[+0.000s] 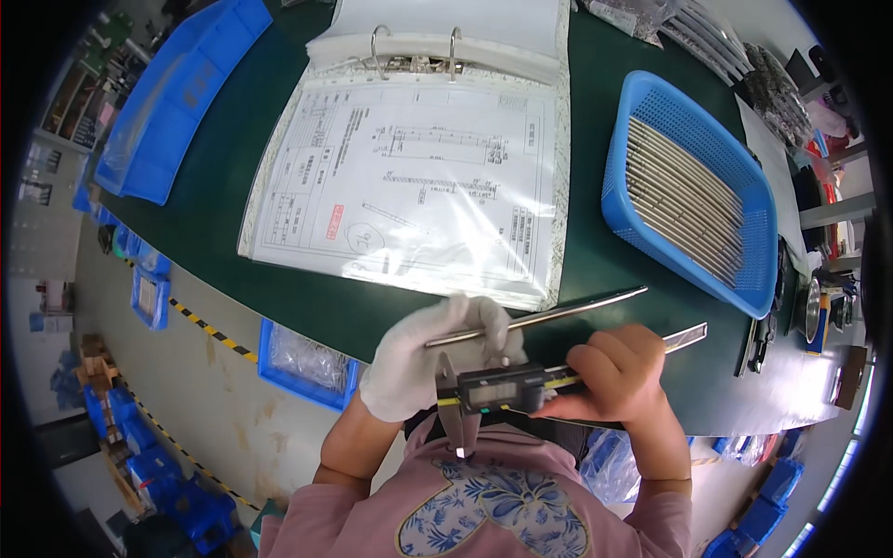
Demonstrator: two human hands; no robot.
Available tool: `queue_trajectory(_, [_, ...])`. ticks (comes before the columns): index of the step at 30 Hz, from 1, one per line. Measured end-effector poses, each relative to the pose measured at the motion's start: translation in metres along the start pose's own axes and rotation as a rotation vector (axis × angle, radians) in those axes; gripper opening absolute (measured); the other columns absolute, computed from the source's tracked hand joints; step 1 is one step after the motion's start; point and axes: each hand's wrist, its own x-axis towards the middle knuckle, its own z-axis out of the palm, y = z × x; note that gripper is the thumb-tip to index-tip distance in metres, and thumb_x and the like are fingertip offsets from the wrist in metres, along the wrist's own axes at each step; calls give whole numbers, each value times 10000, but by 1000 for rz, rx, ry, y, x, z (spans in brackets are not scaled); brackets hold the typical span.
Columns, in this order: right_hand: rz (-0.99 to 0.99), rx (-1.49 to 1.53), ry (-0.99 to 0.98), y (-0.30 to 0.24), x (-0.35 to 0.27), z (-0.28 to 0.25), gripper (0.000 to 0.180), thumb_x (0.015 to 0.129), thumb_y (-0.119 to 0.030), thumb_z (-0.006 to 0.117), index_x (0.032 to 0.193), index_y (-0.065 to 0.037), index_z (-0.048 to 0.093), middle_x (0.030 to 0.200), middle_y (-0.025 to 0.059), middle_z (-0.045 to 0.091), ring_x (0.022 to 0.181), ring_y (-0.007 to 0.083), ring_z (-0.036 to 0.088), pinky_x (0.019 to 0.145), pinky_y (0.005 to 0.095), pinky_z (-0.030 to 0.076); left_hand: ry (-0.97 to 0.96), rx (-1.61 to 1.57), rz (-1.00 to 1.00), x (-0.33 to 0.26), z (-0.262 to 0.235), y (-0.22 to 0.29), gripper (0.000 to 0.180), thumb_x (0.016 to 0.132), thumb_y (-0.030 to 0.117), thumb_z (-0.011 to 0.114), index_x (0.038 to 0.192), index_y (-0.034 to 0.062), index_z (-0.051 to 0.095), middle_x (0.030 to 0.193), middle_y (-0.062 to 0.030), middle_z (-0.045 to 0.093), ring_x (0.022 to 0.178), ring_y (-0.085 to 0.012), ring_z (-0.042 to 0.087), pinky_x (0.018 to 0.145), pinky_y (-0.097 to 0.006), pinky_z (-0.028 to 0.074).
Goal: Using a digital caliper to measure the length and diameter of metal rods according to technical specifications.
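My left hand, in a white glove, is closed around a thin metal rod whose far end points out to the right over the table. Bare and curled, my right hand grips a digital caliper by its beam. The caliper's jaws lie just below the gloved fingers, pointing toward my body. Whether the jaws touch the rod I cannot tell. Beyond both hands an open ring binder shows a technical drawing under a clear sleeve.
To the right, a blue perforated basket holds several similar metal rods. A long blue bin stands at the table's far left. Bagged parts lie at the back right. Below the green table's left edge sits a blue crate.
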Motion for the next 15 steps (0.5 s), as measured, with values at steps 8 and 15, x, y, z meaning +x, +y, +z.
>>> queue_trajectory(8, [83, -162, 210, 12, -14, -21, 551, 630, -620, 662, 618, -110, 455, 470, -10, 352, 378, 154, 352, 377, 266, 253, 46, 468, 220, -35, -6, 21, 278, 739, 191, 489, 554, 28, 360, 543, -41, 351, 470, -119, 314, 451, -247, 217])
queue_trajectory(15, [45, -91, 188, 17, -17, -21, 539, 641, -611, 659, 605, -108, 471, 477, -8, 368, 381, 152, 359, 377, 264, 254, 207, 456, 385, -50, -16, 25, 314, 729, 163, 404, 468, 102, 240, 452, -35, 276, 374, -106, 217, 384, -275, 158])
